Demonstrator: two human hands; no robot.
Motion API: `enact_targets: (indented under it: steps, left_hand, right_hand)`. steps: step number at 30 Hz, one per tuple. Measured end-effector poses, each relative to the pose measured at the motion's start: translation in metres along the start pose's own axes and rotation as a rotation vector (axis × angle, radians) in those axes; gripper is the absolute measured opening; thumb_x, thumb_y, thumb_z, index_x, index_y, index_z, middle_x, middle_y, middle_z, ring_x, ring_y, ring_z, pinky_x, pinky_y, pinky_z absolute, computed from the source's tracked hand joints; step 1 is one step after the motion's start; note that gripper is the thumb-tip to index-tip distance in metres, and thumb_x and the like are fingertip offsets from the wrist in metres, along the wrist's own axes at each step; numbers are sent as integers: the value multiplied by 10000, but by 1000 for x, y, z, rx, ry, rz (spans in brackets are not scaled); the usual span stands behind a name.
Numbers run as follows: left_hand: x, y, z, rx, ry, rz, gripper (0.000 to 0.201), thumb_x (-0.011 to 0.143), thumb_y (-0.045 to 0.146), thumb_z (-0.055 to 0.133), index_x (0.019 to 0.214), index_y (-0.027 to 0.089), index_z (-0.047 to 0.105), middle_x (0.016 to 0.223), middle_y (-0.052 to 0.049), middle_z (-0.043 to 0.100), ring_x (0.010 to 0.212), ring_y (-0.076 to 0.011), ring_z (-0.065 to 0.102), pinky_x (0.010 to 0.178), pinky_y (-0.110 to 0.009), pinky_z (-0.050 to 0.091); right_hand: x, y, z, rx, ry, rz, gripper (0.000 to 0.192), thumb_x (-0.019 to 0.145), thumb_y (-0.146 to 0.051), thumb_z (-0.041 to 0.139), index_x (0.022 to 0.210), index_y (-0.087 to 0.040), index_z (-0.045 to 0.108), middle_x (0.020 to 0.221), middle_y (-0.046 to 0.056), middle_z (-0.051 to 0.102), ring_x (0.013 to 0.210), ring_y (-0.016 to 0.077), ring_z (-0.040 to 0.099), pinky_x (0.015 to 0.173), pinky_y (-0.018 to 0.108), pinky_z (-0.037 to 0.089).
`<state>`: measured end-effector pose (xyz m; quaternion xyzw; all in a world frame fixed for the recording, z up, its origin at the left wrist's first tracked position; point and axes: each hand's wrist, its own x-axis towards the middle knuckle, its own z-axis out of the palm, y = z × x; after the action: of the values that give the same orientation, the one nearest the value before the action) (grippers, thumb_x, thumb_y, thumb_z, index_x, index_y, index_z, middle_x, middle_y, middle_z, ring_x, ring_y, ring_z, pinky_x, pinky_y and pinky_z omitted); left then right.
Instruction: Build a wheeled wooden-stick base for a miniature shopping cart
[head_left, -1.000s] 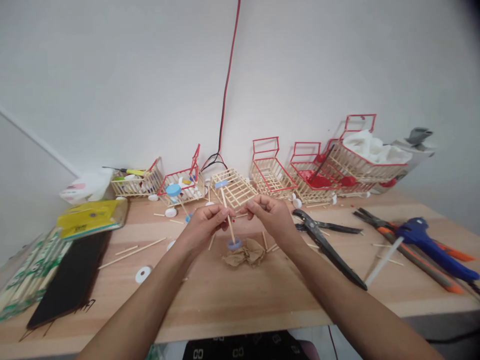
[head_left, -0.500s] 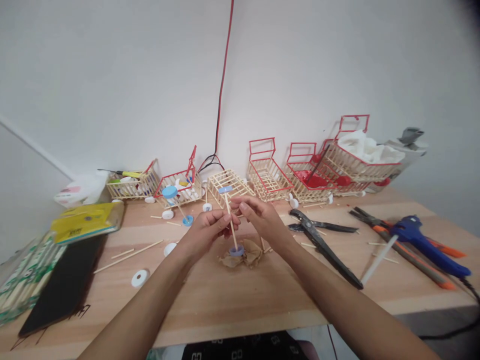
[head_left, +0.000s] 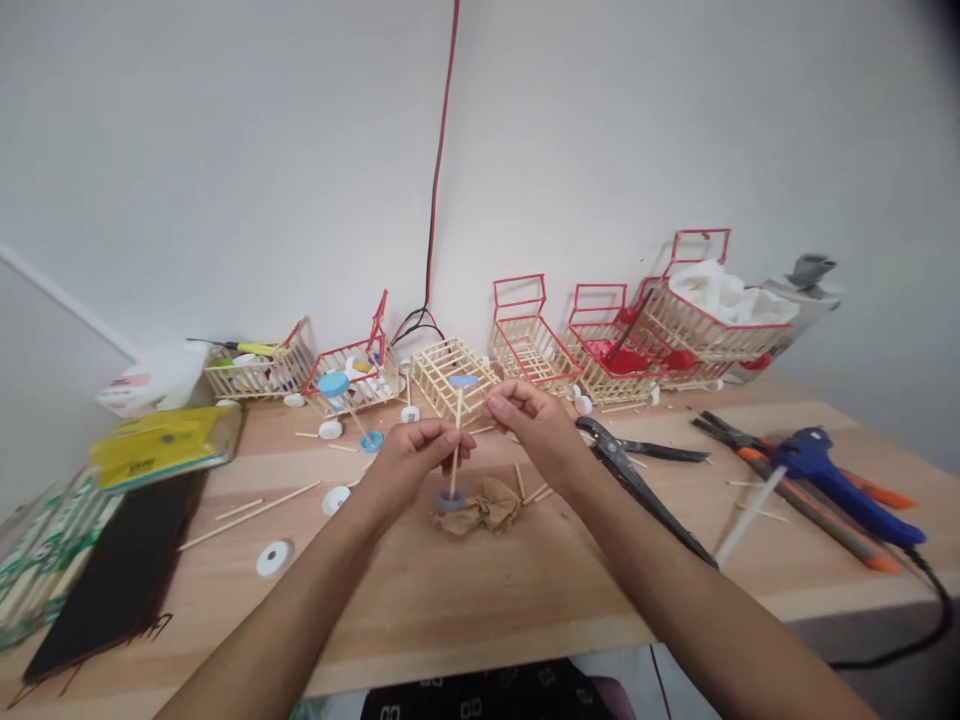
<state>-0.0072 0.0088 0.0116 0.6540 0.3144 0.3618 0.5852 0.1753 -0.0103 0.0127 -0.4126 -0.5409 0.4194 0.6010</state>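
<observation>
My left hand [head_left: 420, 455] pinches a thin wooden stick [head_left: 456, 445] between thumb and fingers. The stick stands nearly upright, with a blue bottle cap [head_left: 464, 380] at its top and a bluish-purple cap [head_left: 451, 499] at its lower end. Just right of the upper cap is my right hand [head_left: 534, 425], apart from the stick, its thumb and fingertips pressed together; whatever they may hold is too small to make out. Beneath both hands lies a crumpled brown piece of paper or leaf [head_left: 487, 505]. Behind them a stick-built basket [head_left: 450, 375] rests tilted.
Several little carts with red handles, one a wooden cart [head_left: 532, 350], line the wall. Pliers [head_left: 652, 490] and a blue glue gun [head_left: 847, 490] lie at right. Left are a yellow packet [head_left: 161, 445], a black board [head_left: 112, 570] and a white cap [head_left: 274, 558].
My right hand has drawn away from the stick to the right. The stick, in my left hand, stands straighter, its lower cap shifted left. The view has shifted slightly.
</observation>
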Motion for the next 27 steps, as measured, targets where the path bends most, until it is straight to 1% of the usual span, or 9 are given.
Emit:
enact_targets:
  steps: [3,10,14,17,18,20,22,24,27]
  left_hand:
    - [2,-1,-3,-95,94,8,322,787,446,661,782,126,693,683,-27,594,602,-103,475,573,-218,358]
    - [4,-1,-8,-279,222,-23,281,697,407,758,779,143,709,726,-30,642,632,-92,523,581,-196,380]
    - [3,0,-9,-242,244,14,230,708,366,756,729,146,691,707,-17,641,617,-85,509,580,-196,382]
    - [2,3,-9,-125,272,72,201,724,329,742,686,146,669,643,5,603,590,-83,481,578,-203,375]
    - [2,4,-9,-80,290,88,201,724,321,739,668,146,658,619,11,586,583,-86,474,574,-207,372]
    - [1,7,-9,-7,328,111,214,718,314,737,633,148,633,583,18,556,580,-95,471,566,-214,368]
    - [1,9,-8,28,358,126,225,711,314,735,614,152,613,567,19,542,584,-104,473,559,-219,368]
    - [0,11,-7,38,367,146,221,720,317,722,622,154,611,568,17,540,586,-109,475,563,-224,375]
    - [0,11,-6,48,355,213,210,727,313,716,629,152,624,623,7,559,631,-117,502,611,-234,399]
  right_hand:
    - [2,-6,-6,83,61,-32,270,767,-452,662,787,-207,549,708,-29,531,653,104,504,625,239,427]
    - [10,-21,-22,183,196,-150,313,754,-474,669,752,-243,459,703,-38,457,615,105,457,559,237,404]
    - [13,-16,-28,229,278,-184,367,767,-478,678,661,-223,436,624,-47,396,560,94,410,529,229,375]
    - [12,-8,-26,139,304,-163,376,831,-488,608,626,-210,459,577,-47,406,526,87,401,520,225,374]
    - [11,-5,-24,90,281,-152,326,845,-474,594,673,-209,514,599,-39,458,543,88,435,542,227,395]
    - [8,0,-17,-39,182,-131,219,847,-427,600,904,-216,616,752,-3,600,647,108,538,626,248,448]
    - [4,2,-9,-187,48,-119,317,841,-385,604,1113,-222,611,956,42,667,801,145,605,710,277,469]
    - [0,4,0,-326,-47,-133,289,848,-356,588,1093,-215,648,1009,55,688,866,165,620,721,280,464]
    - [-6,4,10,-456,-132,-164,207,863,-318,574,987,-213,703,941,40,716,820,158,622,682,266,438]
